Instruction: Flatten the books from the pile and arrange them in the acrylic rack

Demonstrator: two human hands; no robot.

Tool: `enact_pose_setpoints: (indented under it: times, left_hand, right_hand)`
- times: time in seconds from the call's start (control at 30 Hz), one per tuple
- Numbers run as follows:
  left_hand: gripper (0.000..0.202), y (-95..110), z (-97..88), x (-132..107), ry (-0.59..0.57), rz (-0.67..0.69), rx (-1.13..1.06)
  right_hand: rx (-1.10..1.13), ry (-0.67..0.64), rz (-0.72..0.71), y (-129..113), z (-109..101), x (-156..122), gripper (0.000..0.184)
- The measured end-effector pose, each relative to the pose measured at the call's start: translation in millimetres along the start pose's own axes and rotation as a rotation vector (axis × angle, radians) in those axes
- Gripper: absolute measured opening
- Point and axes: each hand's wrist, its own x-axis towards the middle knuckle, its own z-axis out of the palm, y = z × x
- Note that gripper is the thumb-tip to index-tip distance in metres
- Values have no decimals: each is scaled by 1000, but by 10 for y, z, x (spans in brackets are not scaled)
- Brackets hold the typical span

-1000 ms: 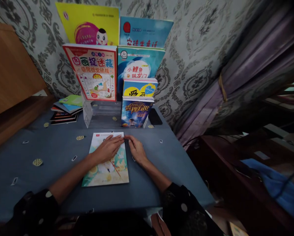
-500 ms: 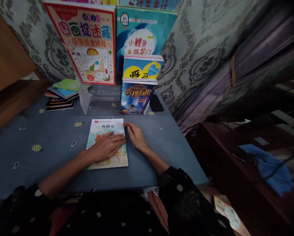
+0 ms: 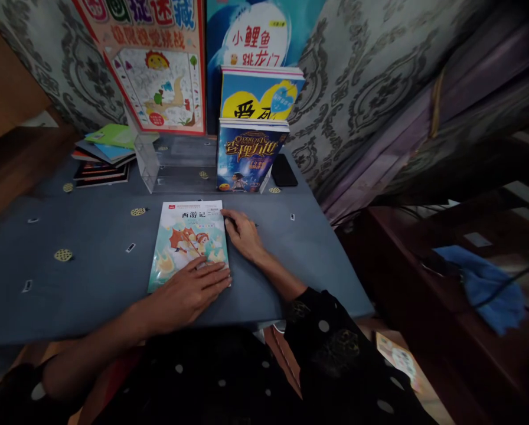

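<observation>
A thin paperback book (image 3: 182,245) with a white and pale teal cover lies face up and closed on the table. My left hand (image 3: 187,293) rests flat across the book's lower right part, fingers stretched out and covering that corner. At the book's upper right edge is my right hand (image 3: 242,234), its fingers loosely bent and apart, the index fingertip at the edge. Its palm side is hidden. Neither hand grips the book.
Behind the book stands a clear display rack (image 3: 149,165) with upright books, among them a dark blue book (image 3: 249,156). A black phone (image 3: 284,171) lies beside it. Several books are stacked at left (image 3: 105,153). The grey-blue table's (image 3: 100,236) right edge slopes toward me.
My left hand has slid down the cover toward me, uncovering the picture in its middle. My right hand stays by the upper right edge. The view has tilted slightly downward.
</observation>
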Motion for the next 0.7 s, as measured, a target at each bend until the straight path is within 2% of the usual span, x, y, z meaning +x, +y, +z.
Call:
enact_pose_setpoints:
  times: [0.13, 0.3, 0.43, 0.53, 0.7]
  left_hand:
    - [50, 166, 40, -82, -4, -57, 90]
    - [53, 322, 90, -154, -14, -119, 135]
    - [48, 371, 134, -201, 28, -157, 164]
    - [46, 377, 141, -249, 41, -172, 198]
    - [48, 350, 97, -430, 39, -218, 216]
  right_hand:
    - [-76, -64, -66, -73, -26, -157, 39]
    - [-85, -150, -160, -252, -122, -617, 41]
    - [-137, -174, -187, -312, -144, -942, 45]
    - [-205, -176, -203, -302, -125, -1032, 48]
    - [-236, -190, -214, -281, -122, -1017, 50]
